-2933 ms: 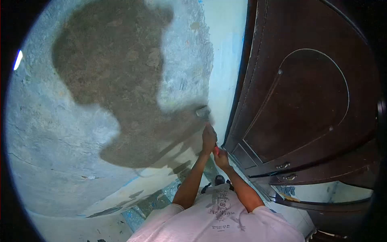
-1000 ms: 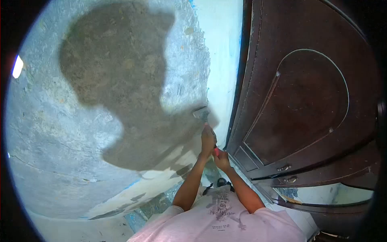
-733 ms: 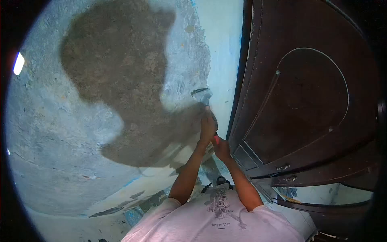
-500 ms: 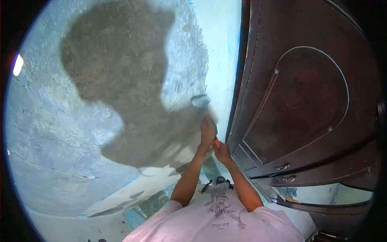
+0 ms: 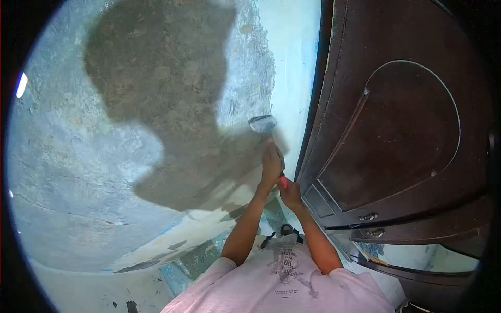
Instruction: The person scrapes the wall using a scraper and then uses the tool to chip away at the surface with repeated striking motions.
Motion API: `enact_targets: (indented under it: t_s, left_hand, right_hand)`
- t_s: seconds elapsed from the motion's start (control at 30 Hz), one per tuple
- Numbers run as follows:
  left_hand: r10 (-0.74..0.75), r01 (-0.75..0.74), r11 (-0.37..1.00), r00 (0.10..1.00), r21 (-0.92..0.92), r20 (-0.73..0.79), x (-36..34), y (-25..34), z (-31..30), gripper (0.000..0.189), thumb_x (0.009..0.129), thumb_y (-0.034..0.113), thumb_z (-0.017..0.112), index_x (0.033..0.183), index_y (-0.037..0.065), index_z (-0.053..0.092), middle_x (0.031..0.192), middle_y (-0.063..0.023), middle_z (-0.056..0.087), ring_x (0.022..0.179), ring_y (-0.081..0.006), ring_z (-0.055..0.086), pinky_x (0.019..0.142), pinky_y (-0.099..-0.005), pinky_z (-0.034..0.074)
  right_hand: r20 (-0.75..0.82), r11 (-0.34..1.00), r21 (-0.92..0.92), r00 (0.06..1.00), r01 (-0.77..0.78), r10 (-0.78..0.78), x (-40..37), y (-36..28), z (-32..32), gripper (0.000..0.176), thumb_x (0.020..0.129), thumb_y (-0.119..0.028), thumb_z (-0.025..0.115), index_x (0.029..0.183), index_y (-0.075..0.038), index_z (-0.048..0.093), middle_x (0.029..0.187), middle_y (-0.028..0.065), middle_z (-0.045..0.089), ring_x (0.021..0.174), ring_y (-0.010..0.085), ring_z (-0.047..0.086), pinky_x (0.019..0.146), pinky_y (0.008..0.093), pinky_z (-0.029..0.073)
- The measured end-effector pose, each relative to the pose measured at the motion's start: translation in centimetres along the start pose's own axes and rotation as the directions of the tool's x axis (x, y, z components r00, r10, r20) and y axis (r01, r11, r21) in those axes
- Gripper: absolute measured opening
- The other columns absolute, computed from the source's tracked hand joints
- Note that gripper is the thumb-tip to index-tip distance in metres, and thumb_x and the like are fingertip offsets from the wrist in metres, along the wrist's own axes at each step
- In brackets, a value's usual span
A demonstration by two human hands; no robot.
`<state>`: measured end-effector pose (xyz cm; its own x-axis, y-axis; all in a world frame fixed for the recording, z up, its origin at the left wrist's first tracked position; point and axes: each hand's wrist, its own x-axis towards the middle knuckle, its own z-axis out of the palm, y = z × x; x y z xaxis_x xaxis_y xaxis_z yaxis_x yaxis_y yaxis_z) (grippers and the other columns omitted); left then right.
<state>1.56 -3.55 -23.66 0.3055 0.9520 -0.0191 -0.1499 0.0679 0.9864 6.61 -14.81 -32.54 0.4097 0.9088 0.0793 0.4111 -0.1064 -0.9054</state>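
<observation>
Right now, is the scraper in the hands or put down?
The scraper is held: left hand around its handle, right hand at its red end.

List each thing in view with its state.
Flat metal scraper with red handle, gripped two-handed.
Left hand, closed on the handle's upper part.
Right hand, closed at the handle's lower end.
Rough grey-blue wall, patchy, cracked, partly shadowed.
Dark brown wooden cabinet, perhaps shut, unclear.
Pink short-sleeved printed shirt, worn, stained.

A pale pink short-sleeved shirt bears dark printed lettering.
</observation>
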Motion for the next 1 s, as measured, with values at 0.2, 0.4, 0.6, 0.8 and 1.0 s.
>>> enact_targets:
  t_s: [0.2,0.4,0.6,0.8,1.0]
  left_hand:
    - [-0.01,0.013,0.997,0.999,0.071,-0.049,0.8,-2.8,-0.2,0.066,0.11,0.056,0.029,0.066,0.01,0.046,0.05,0.0007,0.04,0.039,-0.0123,0.038,0.041,-0.0328,0.034]
    - [-0.054,0.053,0.998,0.998,0.028,0.021,0.2,1.1,0.5,0.064,0.111,0.053,0.028,0.068,0.009,0.047,0.053,-0.0003,0.041,0.041,-0.0135,0.04,0.043,-0.034,0.036]
    - [-0.063,0.063,0.995,0.998,-0.072,0.0,-0.6,0.1,0.6,0.06,0.109,0.058,0.034,0.07,0.013,0.045,0.053,0.001,0.042,0.037,-0.009,0.034,0.036,-0.0282,0.028]
    - [-0.066,0.066,0.994,0.998,-0.089,0.009,-0.1,-0.4,0.3,0.056,0.111,0.046,0.035,0.072,0.007,0.049,0.052,-0.0027,0.042,0.038,-0.0134,0.038,0.038,-0.0321,0.032]
    - [0.304,-0.285,0.916,0.952,0.281,-0.024,4.4,-6.4,-0.7,0.066,0.111,0.053,0.033,0.067,0.005,0.048,0.051,-0.0012,0.042,0.044,-0.0181,0.044,0.045,-0.0361,0.038]
  right_hand:
    - [-0.025,0.989,0.002,0.989,0.147,-0.147,-0.1,2.8,0.8,0.043,0.106,-0.042,0.053,0.098,-0.001,0.067,0.082,0.0274,0.064,0.082,0.0492,0.065,0.063,0.0496,0.047]
    - [0.002,0.997,-0.004,0.997,0.08,-0.08,0.1,0.1,-0.9,0.033,0.104,-0.033,0.058,0.103,-0.001,0.066,0.081,0.0269,0.065,0.082,0.0485,0.065,0.062,0.0476,0.047]
    - [-0.086,0.974,-0.039,0.97,0.223,-0.226,-0.3,1.9,-0.2,0.031,0.103,-0.032,0.061,0.101,-0.001,0.067,0.078,0.0248,0.065,0.066,0.0436,0.063,0.059,0.0451,0.046]
    - [-0.025,0.995,-0.001,0.995,0.098,-0.098,0.1,1.5,-0.1,0.032,0.104,-0.032,0.059,0.102,-0.002,0.067,0.081,0.0254,0.066,0.074,0.0463,0.064,0.064,0.0479,0.047]
    - [-0.168,0.972,-0.107,0.96,0.208,-0.224,0.7,0.2,-0.4,0.04,0.105,-0.038,0.056,0.101,-0.001,0.067,0.082,0.0275,0.065,0.078,0.0489,0.064,0.065,0.0518,0.047]
